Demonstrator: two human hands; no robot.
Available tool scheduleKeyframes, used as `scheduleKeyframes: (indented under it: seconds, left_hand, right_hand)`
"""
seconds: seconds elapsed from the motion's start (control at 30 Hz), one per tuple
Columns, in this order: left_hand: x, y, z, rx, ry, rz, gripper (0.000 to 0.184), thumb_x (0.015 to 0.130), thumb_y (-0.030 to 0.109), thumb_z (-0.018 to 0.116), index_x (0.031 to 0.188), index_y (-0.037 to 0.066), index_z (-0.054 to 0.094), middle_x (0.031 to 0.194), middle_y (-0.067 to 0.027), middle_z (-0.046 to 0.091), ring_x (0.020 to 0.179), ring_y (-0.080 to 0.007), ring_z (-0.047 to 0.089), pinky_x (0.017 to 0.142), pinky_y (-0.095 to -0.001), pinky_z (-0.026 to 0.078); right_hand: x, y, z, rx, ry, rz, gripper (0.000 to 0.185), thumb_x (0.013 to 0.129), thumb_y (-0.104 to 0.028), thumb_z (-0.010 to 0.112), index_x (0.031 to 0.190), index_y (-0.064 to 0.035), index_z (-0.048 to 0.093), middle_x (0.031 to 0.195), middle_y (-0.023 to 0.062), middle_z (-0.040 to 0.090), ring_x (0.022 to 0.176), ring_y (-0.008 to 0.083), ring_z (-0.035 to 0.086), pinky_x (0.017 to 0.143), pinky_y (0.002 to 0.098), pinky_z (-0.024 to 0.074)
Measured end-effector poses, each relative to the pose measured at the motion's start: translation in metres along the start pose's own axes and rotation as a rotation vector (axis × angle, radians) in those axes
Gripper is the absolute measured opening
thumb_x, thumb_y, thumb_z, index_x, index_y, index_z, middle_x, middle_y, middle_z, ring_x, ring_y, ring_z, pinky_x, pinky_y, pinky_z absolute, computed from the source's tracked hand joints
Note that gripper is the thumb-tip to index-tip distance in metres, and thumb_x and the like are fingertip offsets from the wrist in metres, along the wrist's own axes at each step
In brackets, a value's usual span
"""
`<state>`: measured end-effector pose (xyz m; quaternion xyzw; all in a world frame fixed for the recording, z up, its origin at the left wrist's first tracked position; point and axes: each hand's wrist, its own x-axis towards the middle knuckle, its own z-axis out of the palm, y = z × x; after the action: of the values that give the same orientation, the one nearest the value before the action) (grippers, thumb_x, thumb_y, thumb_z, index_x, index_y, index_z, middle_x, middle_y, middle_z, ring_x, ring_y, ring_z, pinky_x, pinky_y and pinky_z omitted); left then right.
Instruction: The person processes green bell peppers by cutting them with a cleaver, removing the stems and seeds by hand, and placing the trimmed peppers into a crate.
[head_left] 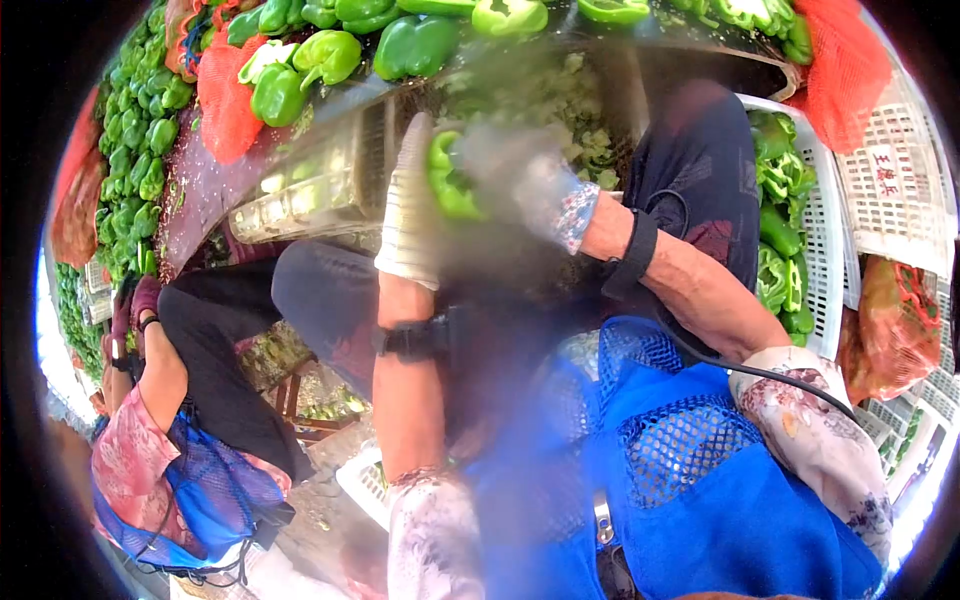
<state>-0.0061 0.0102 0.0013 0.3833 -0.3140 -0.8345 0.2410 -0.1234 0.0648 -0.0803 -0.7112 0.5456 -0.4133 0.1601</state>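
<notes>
A green pepper (455, 178), its cut hollow side showing, sits between my two gloved hands in front of me. My left hand (408, 210), in a whitish striped glove, holds it from the left side. Against its right side is my right hand (525, 175), in a pale glove; its fingers are blurred, and whether they hold anything is not clear. Below and behind the hands, a container holds pale green pepper scraps (575, 110). Whole and cut green peppers (415, 47) line the surface above.
White crate (825, 250) of peppers to the right; another white crate (890, 190) beyond. Red mesh bags (225, 95) hang at upper left and right. Beige crate (300, 205) left of my hands. A co-worker (185, 440) sits at the left beside heaped peppers (140, 130).
</notes>
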Motion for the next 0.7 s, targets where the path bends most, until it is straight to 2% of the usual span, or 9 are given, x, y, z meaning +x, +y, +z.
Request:
scheduleKeyframes:
  seconds: [0.07, 0.17, 0.27, 0.37, 0.47, 0.5, 0.53, 0.63, 0.7]
  left_hand:
    - [0.002, 0.002, -0.006, 0.051, -0.071, -0.018, 0.047, 0.096, 0.046, 0.05, 0.114, 0.003, 0.061, 0.104, -0.011, 0.066, 0.097, -0.0217, 0.063, 0.089, -0.0346, 0.051]
    - [0.0, 0.001, -0.011, 0.513, -0.18, 0.311, 0.051, 0.095, 0.047, 0.049, 0.117, 0.002, 0.06, 0.101, -0.0136, 0.067, 0.093, -0.0246, 0.065, 0.085, -0.0373, 0.054]
    - [0.001, 0.016, -0.012, -0.139, -0.249, 0.078, 0.056, 0.095, 0.05, 0.046, 0.12, 0.002, 0.058, 0.099, -0.0171, 0.067, 0.09, -0.0281, 0.067, 0.081, -0.0426, 0.057]
    - [-0.003, 0.033, -0.008, -0.073, -0.139, 0.214, 0.06, 0.095, 0.054, 0.042, 0.121, 0.002, 0.056, 0.102, -0.0207, 0.067, 0.09, -0.035, 0.067, 0.077, -0.0516, 0.058]
    - [-0.004, 0.049, 0.012, -0.033, -0.127, 0.352, 0.057, 0.095, 0.052, 0.046, 0.119, 0.003, 0.056, 0.101, -0.0184, 0.066, 0.086, -0.031, 0.067, 0.077, -0.0466, 0.058]
    - [-0.012, 0.05, 0.036, 0.379, -0.003, 0.647, 0.049, 0.088, 0.044, 0.055, 0.114, 0.003, 0.058, 0.091, -0.0139, 0.063, 0.081, -0.0266, 0.065, 0.071, -0.0406, 0.055]
    - [-0.02, 0.052, 0.059, 0.781, 0.26, 0.905, 0.043, 0.081, 0.036, 0.065, 0.109, 0.004, 0.059, 0.08, -0.0093, 0.06, 0.076, -0.0222, 0.063, 0.066, -0.0346, 0.053]
    - [-0.004, 0.022, 0.097, 1.831, -0.031, 1.32, 0.04, 0.077, 0.024, 0.073, 0.113, 0.008, 0.062, 0.094, -0.0113, 0.062, 0.085, -0.0283, 0.062, 0.077, -0.0431, 0.052]
    - [0.014, 0.04, 0.091, 1.557, 0.163, 1.375, 0.039, 0.073, 0.026, 0.075, 0.107, 0.011, 0.064, 0.092, -0.0147, 0.061, 0.083, -0.0339, 0.061, 0.073, -0.0452, 0.05]
  right_hand:
    - [0.011, -0.042, -0.038, -0.756, -0.147, -0.022, 0.014, 0.082, -0.008, 0.061, 0.094, -0.0015, 0.064, 0.084, 0.0091, 0.065, 0.069, 0.0162, 0.065, 0.051, 0.0316, 0.0526]
    - [0.025, -0.064, -0.061, -0.729, -0.314, 0.236, 0.012, 0.087, -0.01, 0.061, 0.094, -0.0013, 0.065, 0.084, 0.0083, 0.065, 0.067, 0.0138, 0.064, 0.049, 0.0271, 0.0511]
    - [0.023, -0.071, -0.097, 0.68, 0.226, 0.646, 0.017, 0.091, -0.016, 0.061, 0.096, -0.0004, 0.065, 0.087, 0.0088, 0.066, 0.062, 0.0135, 0.062, 0.048, 0.0252, 0.0509]
    - [0.023, -0.052, -0.121, 0.423, 0.522, 0.565, 0.022, 0.091, -0.02, 0.062, 0.1, -0.0002, 0.066, 0.096, 0.0113, 0.066, 0.072, 0.0147, 0.064, 0.063, 0.0255, 0.054]
    - [0.004, 0.069, -0.088, -0.478, 0.472, 0.138, 0.024, 0.093, -0.017, 0.058, 0.11, -0.0011, 0.063, 0.108, 0.0119, 0.063, 0.091, 0.0187, 0.063, 0.078, 0.0286, 0.0543]
    - [-0.005, 0.034, -0.091, 0.348, 0.501, 0.351, 0.031, 0.092, -0.009, 0.056, 0.121, -0.001, 0.057, 0.119, 0.0118, 0.059, 0.107, 0.0221, 0.058, 0.086, 0.0319, 0.0525]
    - [0.0, 0.028, -0.083, 0.111, 0.494, 0.323, 0.033, 0.092, -0.009, 0.055, 0.124, -0.0006, 0.054, 0.12, 0.0115, 0.058, 0.108, 0.0219, 0.057, 0.088, 0.0319, 0.0519]
    - [0.002, 0.047, -0.048, -0.121, 0.47, 0.313, 0.035, 0.096, -0.01, 0.049, 0.129, 0.0007, 0.048, 0.118, 0.0104, 0.056, 0.111, 0.0212, 0.054, 0.089, 0.0321, 0.0514]
    - [0.006, 0.058, -0.049, -0.657, 0.311, 0.418, 0.034, 0.099, -0.012, 0.044, 0.131, 0.0006, 0.046, 0.118, 0.0101, 0.056, 0.112, 0.0211, 0.054, 0.088, 0.0325, 0.0516]
